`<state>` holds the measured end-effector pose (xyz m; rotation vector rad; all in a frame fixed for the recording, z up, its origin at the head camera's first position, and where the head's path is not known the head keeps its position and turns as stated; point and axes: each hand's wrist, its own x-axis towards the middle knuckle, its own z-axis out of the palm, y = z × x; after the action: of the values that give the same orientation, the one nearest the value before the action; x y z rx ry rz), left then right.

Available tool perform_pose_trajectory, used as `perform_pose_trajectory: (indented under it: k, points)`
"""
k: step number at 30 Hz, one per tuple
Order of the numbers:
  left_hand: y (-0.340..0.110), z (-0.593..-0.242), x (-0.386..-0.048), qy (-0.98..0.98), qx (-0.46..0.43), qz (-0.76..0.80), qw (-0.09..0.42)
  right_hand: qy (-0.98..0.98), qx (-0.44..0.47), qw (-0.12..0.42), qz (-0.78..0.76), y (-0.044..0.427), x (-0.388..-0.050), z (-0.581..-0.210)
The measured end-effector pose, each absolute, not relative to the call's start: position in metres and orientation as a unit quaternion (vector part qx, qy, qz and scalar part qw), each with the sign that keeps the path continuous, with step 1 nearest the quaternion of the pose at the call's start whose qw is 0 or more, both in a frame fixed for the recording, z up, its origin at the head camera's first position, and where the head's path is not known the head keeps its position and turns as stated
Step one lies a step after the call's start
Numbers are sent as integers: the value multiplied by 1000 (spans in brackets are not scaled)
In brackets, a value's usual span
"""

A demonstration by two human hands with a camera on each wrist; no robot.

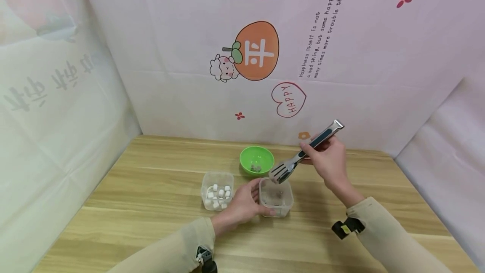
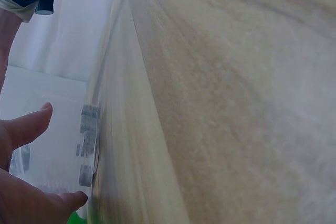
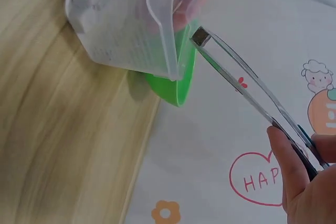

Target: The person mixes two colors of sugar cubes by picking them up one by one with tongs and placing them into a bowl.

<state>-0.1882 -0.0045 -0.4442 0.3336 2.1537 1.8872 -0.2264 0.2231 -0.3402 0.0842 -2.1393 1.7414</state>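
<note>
My right hand (image 1: 329, 160) grips metal food tongs (image 1: 319, 140) with dark handle inlays. In the right wrist view, the tongs' tips pinch a small grey-brown cube (image 3: 200, 36). The tips are above the back rim of a clear plastic container (image 1: 288, 209), close to a green bowl (image 1: 267, 155). Thumb in front and fingers at the back left, my left hand (image 1: 243, 202) holds that container on the table. Several small greyish pieces (image 2: 88, 142) lie at its bottom in the left wrist view. Inside the green bowl are a few grey cubes (image 1: 256, 168).
Left of my left hand stands a second clear container (image 1: 205, 186) with several white cubes (image 1: 221, 193). All of it rests on a wooden table (image 1: 151, 188). A printed white cloth (image 1: 182, 96) hangs behind the table's back edge, with more cloth at both sides.
</note>
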Motion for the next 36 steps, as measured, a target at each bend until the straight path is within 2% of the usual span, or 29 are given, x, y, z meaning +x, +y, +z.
perform_pose_trajectory:
  k: [6,16,25,36]
  points:
    - [-5,-444,-187,741,114,649,128,-748,13,172,641,218,-240,-335]
    - [-4,-445,-189,742,115,649,124,-731,-24,183,657,204,-269,-339]
    - [-4,-445,-190,735,119,655,129,-757,-18,193,624,191,-290,-351]
    - [-6,-445,-190,743,120,645,133,-779,-9,200,594,176,-296,-362]
